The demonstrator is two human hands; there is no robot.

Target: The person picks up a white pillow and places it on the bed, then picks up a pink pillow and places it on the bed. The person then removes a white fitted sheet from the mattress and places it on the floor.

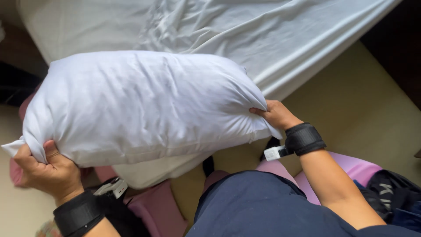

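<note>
A plump white pillow [140, 105] is held up in front of me, lengthwise across the view, over the edge of a bed. My left hand [46, 169] grips its lower left corner, fingers closed on the bunched fabric. My right hand [276, 115] pinches the right end of the pillow, where the cloth gathers into folds. Both wrists wear black straps; a small white device hangs from the right one [274, 153].
A bed with a wrinkled white sheet [245, 35] fills the top. Beige floor [359, 105] lies to the right. Pink cloth [158, 208] and a second white cushion [153, 171] sit below the pillow. A dark bag [394, 197] is at the lower right.
</note>
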